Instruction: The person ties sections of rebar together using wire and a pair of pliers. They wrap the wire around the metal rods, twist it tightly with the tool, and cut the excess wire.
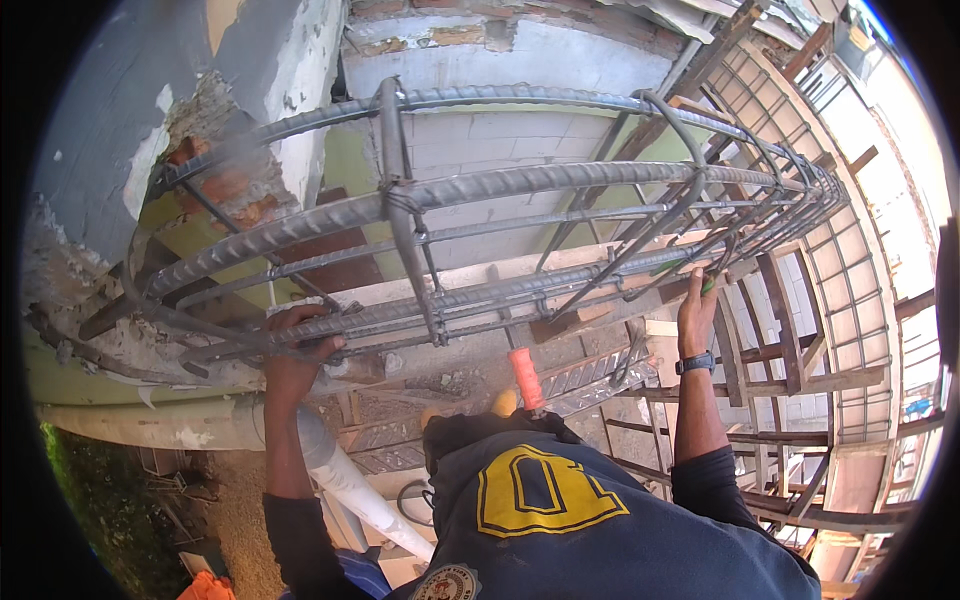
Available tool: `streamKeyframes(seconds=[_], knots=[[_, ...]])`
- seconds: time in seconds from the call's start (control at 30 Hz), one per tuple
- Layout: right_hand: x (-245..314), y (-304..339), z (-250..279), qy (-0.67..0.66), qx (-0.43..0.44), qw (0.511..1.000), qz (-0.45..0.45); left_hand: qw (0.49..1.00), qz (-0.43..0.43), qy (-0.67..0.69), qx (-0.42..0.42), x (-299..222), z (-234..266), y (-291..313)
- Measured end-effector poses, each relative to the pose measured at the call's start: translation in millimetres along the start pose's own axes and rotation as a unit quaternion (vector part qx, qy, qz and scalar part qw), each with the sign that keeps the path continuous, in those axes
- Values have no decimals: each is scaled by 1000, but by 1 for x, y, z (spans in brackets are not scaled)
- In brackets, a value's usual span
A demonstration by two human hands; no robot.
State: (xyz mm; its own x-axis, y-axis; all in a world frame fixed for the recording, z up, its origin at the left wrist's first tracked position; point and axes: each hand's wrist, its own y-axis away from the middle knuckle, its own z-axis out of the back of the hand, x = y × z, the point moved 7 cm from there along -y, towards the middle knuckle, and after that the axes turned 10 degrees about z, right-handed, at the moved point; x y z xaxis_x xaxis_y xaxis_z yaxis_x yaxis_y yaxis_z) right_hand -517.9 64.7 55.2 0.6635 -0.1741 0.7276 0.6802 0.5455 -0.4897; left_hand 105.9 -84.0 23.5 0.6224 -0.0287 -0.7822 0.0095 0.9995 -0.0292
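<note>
A long cage of ribbed steel rebar (460, 188), tied with bent stirrups (400, 225), stretches across in front of me. At its lower left end my left hand (297, 345) is closed round a bottom bar, fingers curled over the steel. Farther off to the right, my right hand (697, 305) reaches up to the cage's lower bars. It is closed on a tool with a green handle (708, 284), whose head is hidden among the bars. A watch is on my right wrist. An orange-handled tool (524, 377) hangs at my waist.
A broken plaster and brick wall (205, 160) meets the cage's left end. Below run timber planks (570, 325) and a drop to the ground. A white pipe (355, 490) slants at lower left. Wooden formwork (785, 320) and a rebar grid (850, 300) stand right.
</note>
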Motion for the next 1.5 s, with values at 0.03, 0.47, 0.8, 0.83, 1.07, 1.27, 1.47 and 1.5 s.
streamKeyframes(seconds=[0.03,0.47,0.8,0.83,1.07,1.27,1.47,1.5], knots=[[-22,-1,3,-51,0,999,-2,999,-31,-28,2,-7,-1,-4],[165,-15,95,80,-160,945,273,992,-79,-96,31,11,20,11],[254,147,45,-300,257,915,80,996,-67,14,65,13,13,6],[268,166,35,-273,305,909,82,995,-74,4,72,11,15,7],[332,224,-27,-64,567,810,134,991,-70,-95,61,11,15,10],[430,253,-69,317,424,689,496,986,-157,-45,-40,10,21,17],[448,273,-107,378,386,630,557,979,-182,-6,-93,11,26,19],[445,275,-112,384,389,626,557,979,-180,1,-95,11,26,19]])
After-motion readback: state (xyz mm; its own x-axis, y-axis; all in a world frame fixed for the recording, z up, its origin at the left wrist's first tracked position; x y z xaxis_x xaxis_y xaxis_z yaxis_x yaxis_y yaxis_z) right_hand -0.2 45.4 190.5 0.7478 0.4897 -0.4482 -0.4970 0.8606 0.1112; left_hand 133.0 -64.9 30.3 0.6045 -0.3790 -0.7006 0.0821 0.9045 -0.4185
